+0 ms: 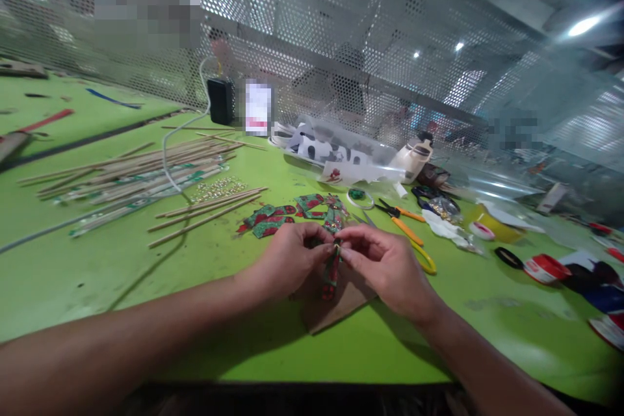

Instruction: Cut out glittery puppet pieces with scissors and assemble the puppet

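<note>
My left hand (287,260) and my right hand (385,266) meet low in the middle, thumbs and forefingers pinched. Between them they hold a red-and-green patterned ribbon (330,281), its lower end hanging down. A tiny yellowish bit shows at the pinch, too small to name. Below the fingers a brown board (331,313) lies on the green table (234,344). Just beyond my hands lies a loose group of similar patterned ribbon pieces (273,221). To the right of them are orange-handled pliers (400,213) and yellow-handled scissors (425,259), partly hidden by my right hand.
Thin wooden sticks (205,213) and small gold beads (219,190) lie at the left, crossed by a white cable (166,156). A clear tray (336,149) stands at the back near a black box (220,101). Red-and-white spools (545,268) sit at the right.
</note>
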Available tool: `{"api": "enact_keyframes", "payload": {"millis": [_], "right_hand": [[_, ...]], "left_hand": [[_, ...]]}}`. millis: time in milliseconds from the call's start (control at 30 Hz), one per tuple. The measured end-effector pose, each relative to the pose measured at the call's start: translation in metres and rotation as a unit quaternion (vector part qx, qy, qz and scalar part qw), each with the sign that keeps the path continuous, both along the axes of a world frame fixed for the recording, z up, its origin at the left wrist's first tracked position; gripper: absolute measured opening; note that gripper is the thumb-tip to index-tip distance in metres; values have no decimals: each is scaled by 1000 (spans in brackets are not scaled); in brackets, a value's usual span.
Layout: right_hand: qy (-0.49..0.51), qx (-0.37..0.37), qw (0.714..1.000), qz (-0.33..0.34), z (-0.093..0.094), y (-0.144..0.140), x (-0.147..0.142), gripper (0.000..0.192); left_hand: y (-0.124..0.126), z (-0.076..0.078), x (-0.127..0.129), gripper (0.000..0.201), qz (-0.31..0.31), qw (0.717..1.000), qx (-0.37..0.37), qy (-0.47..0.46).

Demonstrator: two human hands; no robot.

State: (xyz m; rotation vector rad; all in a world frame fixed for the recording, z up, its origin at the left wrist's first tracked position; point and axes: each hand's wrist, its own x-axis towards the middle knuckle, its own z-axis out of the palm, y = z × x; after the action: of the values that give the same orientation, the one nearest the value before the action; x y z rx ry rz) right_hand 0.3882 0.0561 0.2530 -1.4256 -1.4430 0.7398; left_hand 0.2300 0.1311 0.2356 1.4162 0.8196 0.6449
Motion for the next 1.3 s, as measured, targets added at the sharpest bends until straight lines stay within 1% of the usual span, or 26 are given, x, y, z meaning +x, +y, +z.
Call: {"api": "enact_keyframes", "payload": {"millis": [167,267,433,500,633,733,833,1033,1133,1300], "right_hand": [[-3,-11,1000,4,0,-1,-2,17],[-5,-4,1000,-1,-1,-1,-3,16],[10,-8,1000,0,-3,-1,-3,15],[19,-15,1000,2,-3,-1,-3,15],[23,-22,1000,3,-5,-1,-4,14],[23,-23,999,2,-6,0,-5,13],[27,-24,999,-6,-6,1,-6,14],[39,-26,999,-6,-5,2,-5,13],[30,-29,999,0,-6,1,-3,11],[3,2,1000,18,-3,2,0,9]], "left_hand": [[-1,-2,1,10,22,999,49,2],[-2,-3,1,9,24,997,73,8],[-5,0,-1,8,37,990,129,38],[-4,-1,-1,8,40,990,133,33],[-2,-4,-1,10,28,994,103,12],[-1,-6,-1,11,43,989,141,29],[0,-4,-1,11,61,980,180,55],[-5,4,-3,13,46,969,222,96],[-7,5,-4,12,32,971,222,89],[-5,4,-4,9,31,982,184,40]]}}
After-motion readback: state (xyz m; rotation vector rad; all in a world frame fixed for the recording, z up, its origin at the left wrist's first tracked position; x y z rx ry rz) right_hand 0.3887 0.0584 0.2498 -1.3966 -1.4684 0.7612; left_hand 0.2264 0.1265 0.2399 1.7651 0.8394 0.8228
